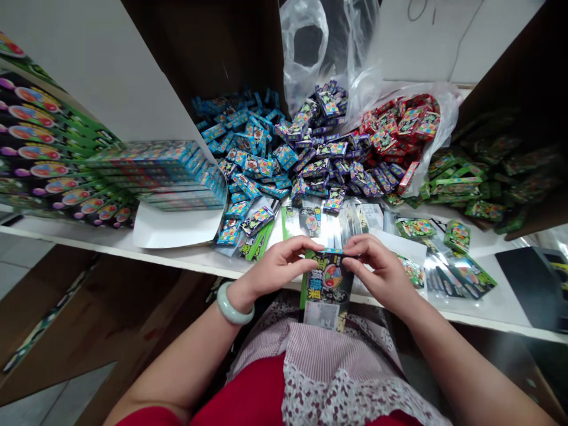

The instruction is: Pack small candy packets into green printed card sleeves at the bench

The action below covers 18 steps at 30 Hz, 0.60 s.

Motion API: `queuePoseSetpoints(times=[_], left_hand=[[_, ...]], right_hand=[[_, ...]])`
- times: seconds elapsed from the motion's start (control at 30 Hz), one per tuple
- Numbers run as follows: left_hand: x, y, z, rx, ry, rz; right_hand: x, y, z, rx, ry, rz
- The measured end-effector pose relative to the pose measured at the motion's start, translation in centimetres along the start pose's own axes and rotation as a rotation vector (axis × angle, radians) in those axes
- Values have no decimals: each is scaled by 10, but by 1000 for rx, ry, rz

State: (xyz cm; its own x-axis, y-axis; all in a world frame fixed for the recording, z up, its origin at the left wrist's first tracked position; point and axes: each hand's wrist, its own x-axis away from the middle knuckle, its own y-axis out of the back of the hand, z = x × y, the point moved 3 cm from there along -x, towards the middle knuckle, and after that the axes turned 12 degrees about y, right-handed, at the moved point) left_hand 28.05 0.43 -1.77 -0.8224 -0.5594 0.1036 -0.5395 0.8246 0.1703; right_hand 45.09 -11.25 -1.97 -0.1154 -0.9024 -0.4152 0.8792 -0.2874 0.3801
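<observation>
My left hand (pixel 286 263) and my right hand (pixel 377 266) pinch the top corners of a flat black and green candy box (pixel 326 290). It hangs upright in front of my lap, with a round coloured picture and large characters on its face. A thin strip of blue (pixel 331 250) shows at its top edge between my fingertips; I cannot tell whether it is a small packet inside. On the shelf just beyond lie more flat black and green boxes (pixel 310 220). Loose blue and purple small candy packets (pixel 257 220) are beside them on the left.
A heap of small blue packets (pixel 252 136), purple packets (pixel 328 151), red packets (pixel 399 127) and green packets (pixel 457 180) fills the back of the shelf. Stacked filled boxes (pixel 177 171) stand left in a white tray (pixel 177 228). Clear plastic bags (pixel 364 59) hang behind.
</observation>
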Motion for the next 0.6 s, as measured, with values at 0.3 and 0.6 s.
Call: queuePoseSetpoints(times=[0.3, 0.6], left_hand=[[4, -16, 17, 158, -24, -193], [-8, -6, 24, 45, -11, -333]], right_hand=[[5, -13, -9, -60, -9, -150], [-8, 17, -26, -49, -25, 22]])
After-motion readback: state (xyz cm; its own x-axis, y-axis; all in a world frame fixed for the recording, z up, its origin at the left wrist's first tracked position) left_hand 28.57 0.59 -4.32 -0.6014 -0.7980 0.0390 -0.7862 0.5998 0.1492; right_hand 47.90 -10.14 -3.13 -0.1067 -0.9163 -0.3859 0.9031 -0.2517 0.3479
